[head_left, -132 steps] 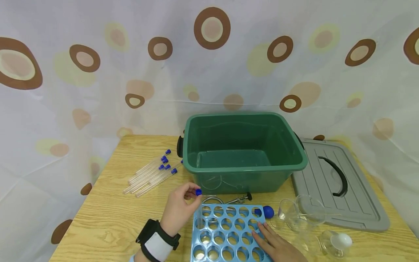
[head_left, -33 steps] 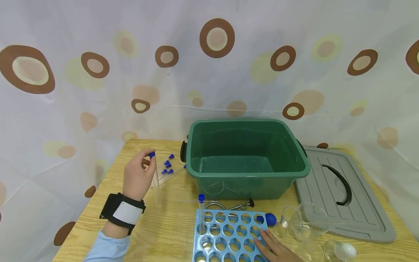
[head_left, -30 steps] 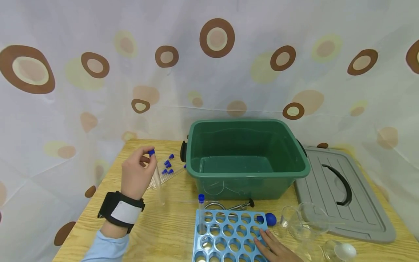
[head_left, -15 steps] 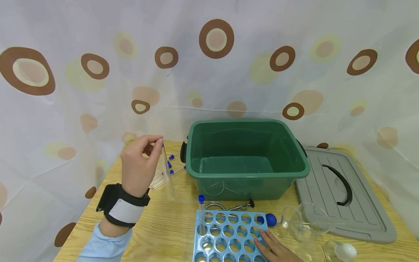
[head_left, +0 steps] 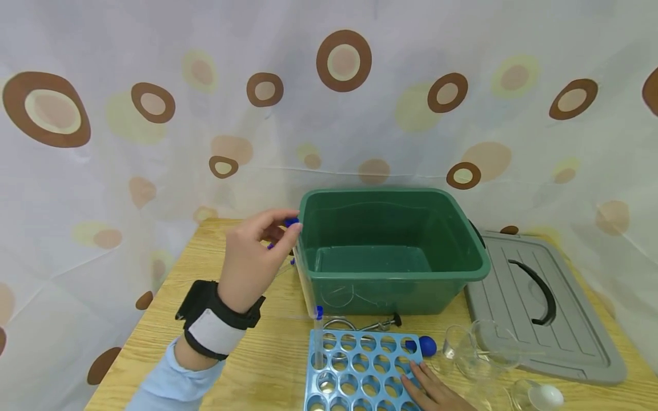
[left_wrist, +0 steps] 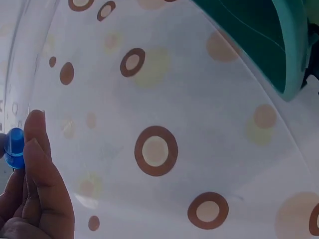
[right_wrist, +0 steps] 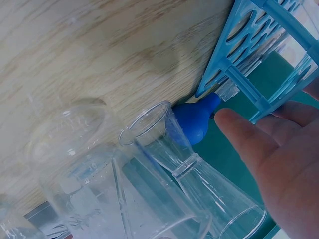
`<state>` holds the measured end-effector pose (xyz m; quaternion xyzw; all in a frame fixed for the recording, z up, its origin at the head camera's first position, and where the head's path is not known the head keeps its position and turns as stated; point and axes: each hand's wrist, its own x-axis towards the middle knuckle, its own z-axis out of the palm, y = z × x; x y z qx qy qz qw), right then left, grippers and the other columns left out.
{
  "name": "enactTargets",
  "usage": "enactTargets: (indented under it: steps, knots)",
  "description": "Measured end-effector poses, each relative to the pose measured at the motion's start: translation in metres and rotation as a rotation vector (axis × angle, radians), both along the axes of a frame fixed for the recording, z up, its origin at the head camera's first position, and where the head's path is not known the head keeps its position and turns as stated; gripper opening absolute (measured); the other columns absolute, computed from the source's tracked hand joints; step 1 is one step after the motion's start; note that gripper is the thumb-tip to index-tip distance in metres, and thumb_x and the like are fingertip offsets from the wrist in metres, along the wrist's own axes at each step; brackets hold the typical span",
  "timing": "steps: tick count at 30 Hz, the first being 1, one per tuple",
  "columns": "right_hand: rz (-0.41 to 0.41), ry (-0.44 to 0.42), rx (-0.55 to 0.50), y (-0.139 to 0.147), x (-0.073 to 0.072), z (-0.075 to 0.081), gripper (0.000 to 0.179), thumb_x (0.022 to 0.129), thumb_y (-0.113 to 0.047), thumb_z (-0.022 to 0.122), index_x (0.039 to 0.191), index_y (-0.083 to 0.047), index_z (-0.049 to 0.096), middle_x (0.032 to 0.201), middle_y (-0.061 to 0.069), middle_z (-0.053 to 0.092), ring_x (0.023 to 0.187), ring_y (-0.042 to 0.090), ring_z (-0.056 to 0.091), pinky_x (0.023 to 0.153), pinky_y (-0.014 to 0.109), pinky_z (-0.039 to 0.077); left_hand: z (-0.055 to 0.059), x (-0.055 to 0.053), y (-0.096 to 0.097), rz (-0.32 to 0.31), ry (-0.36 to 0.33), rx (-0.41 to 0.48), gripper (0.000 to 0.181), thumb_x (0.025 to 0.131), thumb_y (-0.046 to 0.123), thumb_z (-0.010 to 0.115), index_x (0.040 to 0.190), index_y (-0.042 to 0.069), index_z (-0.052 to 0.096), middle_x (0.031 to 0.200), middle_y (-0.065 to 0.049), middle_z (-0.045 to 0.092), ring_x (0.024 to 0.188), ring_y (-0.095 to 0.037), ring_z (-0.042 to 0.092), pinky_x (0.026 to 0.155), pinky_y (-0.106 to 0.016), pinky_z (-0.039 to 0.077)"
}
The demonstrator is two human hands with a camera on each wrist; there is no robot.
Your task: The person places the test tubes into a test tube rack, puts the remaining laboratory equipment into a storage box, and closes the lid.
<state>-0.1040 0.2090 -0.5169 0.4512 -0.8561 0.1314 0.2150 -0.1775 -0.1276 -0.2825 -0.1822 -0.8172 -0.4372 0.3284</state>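
From the tube rack [head_left: 360, 376]: the left hand [head_left: 252, 257], between 10 and 11 o'clock, has just carried a capped test tube [head_left: 307, 285] toward 3 o'clock; its thumb and finger pinch the blue cap [head_left: 291, 221]; the tube hangs slightly tilted, lower end toward 5 o'clock, beside the cap of a standing test tube [head_left: 319, 345] in the rack's 10 o'clock part; I judge the carry to the rack nearly done, though the held tube seems to be in no hole yet; the right hand [head_left: 437, 391] rests at 3 o'clock, fingers straight on the rack, unmoved, apparently steadying it; a blue rubber bulb [head_left: 427, 346] lies at 2 o'clock; the green tub [head_left: 396, 275] stands at 12.
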Motion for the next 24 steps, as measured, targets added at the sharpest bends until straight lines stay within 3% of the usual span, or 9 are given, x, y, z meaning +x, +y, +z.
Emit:
enactTargets:
  steps: [7,9,12,16,20,24]
  knots:
    - [0.018,-0.006,-0.025,-0.001,0.001,-0.003,0.086,0.082,-0.053,0.062,0.15,-0.022,0.019,0.158,-0.006,0.001,0.144,0.001,-0.002,0.103,0.002,0.021,-0.004,0.0,0.022,-0.122,-0.071,-0.054,0.016,0.083,0.011,0.07,0.097,0.003,0.069,0.078,-0.005,0.068,0.063,-0.01,0.061,0.061,-0.021,0.052]
    - [0.012,-0.003,-0.013,-0.002,0.001,-0.001,0.085,0.083,-0.053,0.06,0.15,-0.023,0.017,0.158,-0.006,0.001,0.144,0.001,-0.003,0.101,0.003,0.025,-0.006,0.0,0.026,-0.139,-0.106,-0.08,0.015,0.084,0.013,0.069,0.096,0.005,0.068,0.077,-0.004,0.067,0.063,-0.009,0.06,0.062,-0.021,0.052]
    - [-0.001,-0.006,0.015,-0.002,0.001,0.002,0.086,0.084,-0.054,0.059,0.151,-0.024,0.013,0.158,-0.007,-0.002,0.143,0.001,-0.005,0.092,0.009,0.039,-0.012,0.001,0.032,-0.162,-0.149,-0.115,0.014,0.084,0.014,0.069,0.096,0.006,0.068,0.076,-0.003,0.065,0.063,-0.009,0.059,0.061,-0.021,0.051]
    - [-0.006,-0.006,0.029,-0.002,0.001,0.004,0.086,0.085,-0.055,0.057,0.15,-0.026,0.01,0.158,-0.008,-0.004,0.143,0.001,-0.007,0.09,0.01,0.041,-0.022,0.002,0.04,-0.178,-0.176,-0.175,0.014,0.083,0.015,0.071,0.093,0.007,0.068,0.076,-0.002,0.066,0.064,-0.009,0.059,0.062,-0.021,0.05]
    - [0.001,-0.004,0.001,-0.002,0.0,0.002,0.083,0.086,-0.055,0.055,0.15,-0.026,0.012,0.158,-0.008,-0.002,0.143,0.0,-0.005,0.103,0.003,0.021,-0.033,0.004,0.046,-0.151,-0.186,-0.271,0.013,0.081,0.02,0.072,0.09,0.011,0.068,0.08,0.002,0.068,0.069,-0.009,0.06,0.063,-0.019,0.048]
    - [-0.012,-0.013,0.0,-0.002,0.002,0.002,0.086,0.085,-0.054,0.059,0.15,-0.026,0.011,0.158,-0.009,-0.002,0.143,0.0,-0.005,0.101,0.003,0.023,-0.042,0.007,0.05,-0.132,-0.205,-0.336,0.012,0.081,0.023,0.073,0.088,0.014,0.068,0.079,0.004,0.069,0.071,-0.008,0.062,0.062,-0.017,0.046]
